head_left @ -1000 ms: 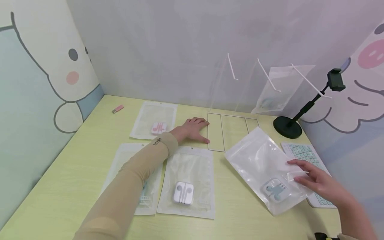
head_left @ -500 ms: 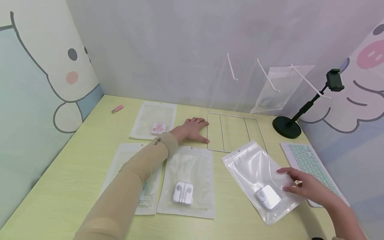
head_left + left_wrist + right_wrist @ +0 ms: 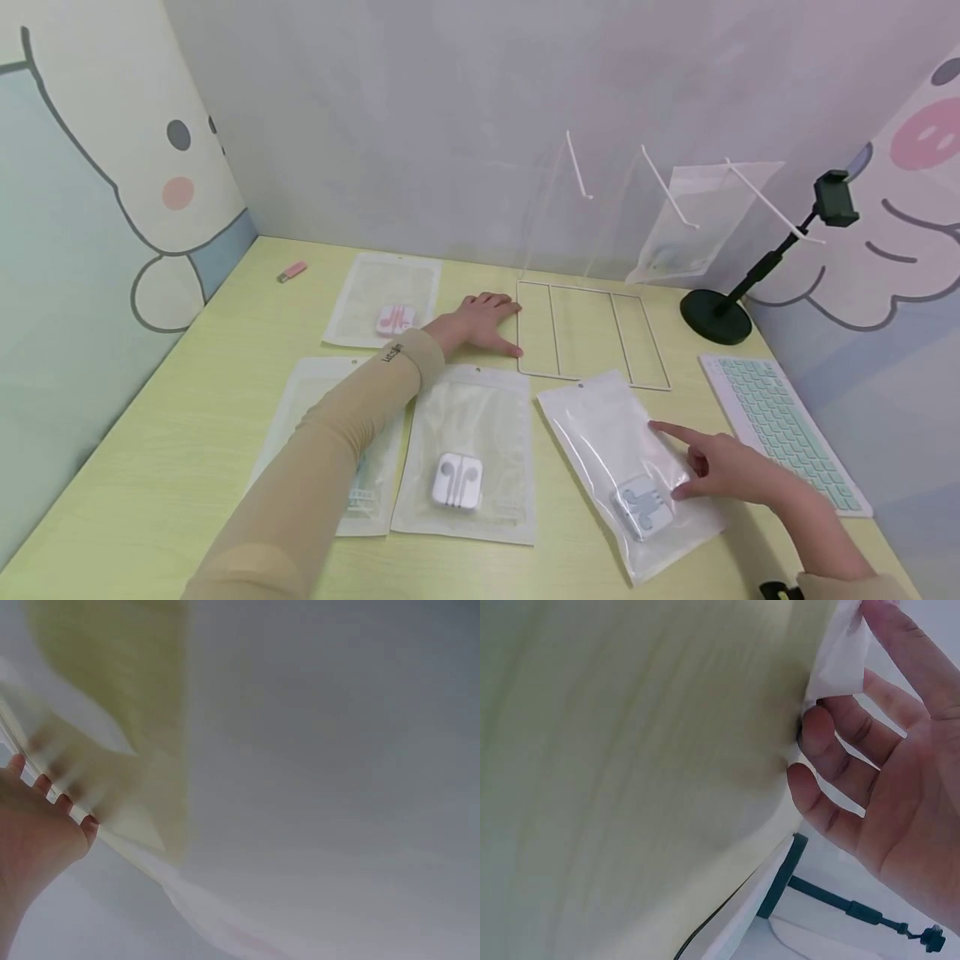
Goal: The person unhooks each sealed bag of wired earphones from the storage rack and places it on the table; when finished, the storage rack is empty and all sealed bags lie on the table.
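In the head view my left hand [image 3: 483,323] lies flat with fingers spread, its index fingertip and thumb at the left side of the white wire display rack's base [image 3: 555,333]. My right hand [image 3: 723,467] holds the right edge of a white-and-clear zip bag [image 3: 600,433] low over the table. Its index finger is stretched along that edge, the thumb overlaps the bag, and the other fingers are curled. Inside the bag is a boxed earphone set with a blue-grey print [image 3: 642,504]. The right wrist view shows a flap of the bag [image 3: 844,664] at the fingers.
Other earphone bags lie to the left: one with a white case [image 3: 458,481], one with a pink case [image 3: 395,320], one partly under my left sleeve. Another bag [image 3: 697,217] hangs from the rack. A phone stand [image 3: 716,317], keyboard [image 3: 787,425] and pink USB stick [image 3: 292,272] stand around.
My right hand has moved left and toward me, turning the zip bag and lowering it beside the bag with the white case. The rack base shows more fully. My left hand has stayed put.
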### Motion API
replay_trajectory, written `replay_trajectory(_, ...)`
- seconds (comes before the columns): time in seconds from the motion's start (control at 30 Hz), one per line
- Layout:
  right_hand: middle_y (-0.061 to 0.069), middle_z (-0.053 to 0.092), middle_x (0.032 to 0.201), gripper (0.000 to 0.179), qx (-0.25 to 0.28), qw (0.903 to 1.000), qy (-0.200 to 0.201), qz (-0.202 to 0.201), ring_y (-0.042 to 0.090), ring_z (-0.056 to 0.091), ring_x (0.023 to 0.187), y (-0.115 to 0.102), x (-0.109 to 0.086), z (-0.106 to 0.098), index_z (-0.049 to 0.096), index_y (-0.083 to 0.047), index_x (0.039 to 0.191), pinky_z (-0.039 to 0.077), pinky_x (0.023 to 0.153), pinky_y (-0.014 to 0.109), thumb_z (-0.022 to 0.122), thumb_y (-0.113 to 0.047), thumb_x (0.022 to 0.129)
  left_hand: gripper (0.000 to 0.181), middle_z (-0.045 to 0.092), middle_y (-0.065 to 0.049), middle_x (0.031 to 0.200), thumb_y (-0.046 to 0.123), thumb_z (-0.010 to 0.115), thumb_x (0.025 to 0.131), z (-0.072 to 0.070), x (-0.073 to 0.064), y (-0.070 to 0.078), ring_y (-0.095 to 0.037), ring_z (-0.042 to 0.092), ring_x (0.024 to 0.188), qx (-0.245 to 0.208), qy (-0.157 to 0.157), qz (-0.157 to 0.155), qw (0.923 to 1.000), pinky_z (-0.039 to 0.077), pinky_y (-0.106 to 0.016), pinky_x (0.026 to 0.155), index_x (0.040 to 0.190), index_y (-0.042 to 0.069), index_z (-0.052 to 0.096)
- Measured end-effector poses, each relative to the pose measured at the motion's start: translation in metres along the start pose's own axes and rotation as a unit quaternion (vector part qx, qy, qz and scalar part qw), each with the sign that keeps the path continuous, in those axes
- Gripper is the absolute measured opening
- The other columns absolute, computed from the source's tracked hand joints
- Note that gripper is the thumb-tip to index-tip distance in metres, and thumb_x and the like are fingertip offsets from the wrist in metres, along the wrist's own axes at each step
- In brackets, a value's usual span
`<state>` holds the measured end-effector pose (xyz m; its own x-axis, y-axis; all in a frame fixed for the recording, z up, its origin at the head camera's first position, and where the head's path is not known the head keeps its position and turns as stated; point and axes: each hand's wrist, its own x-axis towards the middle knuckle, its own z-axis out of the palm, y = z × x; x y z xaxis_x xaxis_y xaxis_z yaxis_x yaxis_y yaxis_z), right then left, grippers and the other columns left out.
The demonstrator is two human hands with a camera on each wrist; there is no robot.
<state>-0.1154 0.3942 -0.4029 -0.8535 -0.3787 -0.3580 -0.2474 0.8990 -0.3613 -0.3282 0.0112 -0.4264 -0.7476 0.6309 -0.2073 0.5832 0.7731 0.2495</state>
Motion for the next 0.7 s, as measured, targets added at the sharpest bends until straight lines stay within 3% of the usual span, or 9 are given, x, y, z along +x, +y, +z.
replay_trajectory(0.2, -0.013, 0.043, 0.062, 0.090, -0.046, 0.9989, 0.007, -0.013, 0.000, 0.036, 0.055, -0.011, 0.004, 0.000, 0.046, -0.020, 0.138, 0.032, 0.052, 0.020, 0.072, -0.065, 0.064, 0.099, 0.014, -0.005, 0.158, 0.078, 0.051, 0.075, 0.000, 0.000, 0.000, -0.029, 0.012, 0.144, 0.002, 0.002, 0.001, 1.0000, 0.015, -0.055, 0.112, 0.152, 0.025, 0.019)
replay_trajectory(0.53, -0.012, 0.042, 0.062, 0.087, -0.093, 0.9949, 0.037, 0.014, 0.001, 0.035, 0.053, -0.031, 0.003, 0.007, 0.053, -0.021, 0.123, 0.030, 0.051, 0.020, 0.072, -0.072, 0.055, 0.098, 0.014, -0.005, 0.158, 0.077, 0.052, 0.075, -0.002, -0.001, 0.001, -0.028, 0.012, 0.144, 0.001, 0.002, -0.002, 1.0000, 0.015, -0.054, 0.112, 0.152, 0.025, 0.019)
replay_trajectory(0.7, -0.010, 0.043, 0.064, 0.088, -0.091, 0.9947, 0.026, 0.040, 0.004, 0.037, 0.053, -0.040, 0.001, 0.011, 0.053, -0.017, 0.118, 0.029, 0.050, 0.021, 0.074, -0.071, 0.052, 0.097, 0.014, -0.006, 0.158, 0.075, 0.053, 0.076, -0.003, -0.002, 0.002, -0.029, 0.012, 0.144, -0.002, 0.000, 0.001, 1.0000, 0.015, -0.054, 0.112, 0.152, 0.024, 0.019)
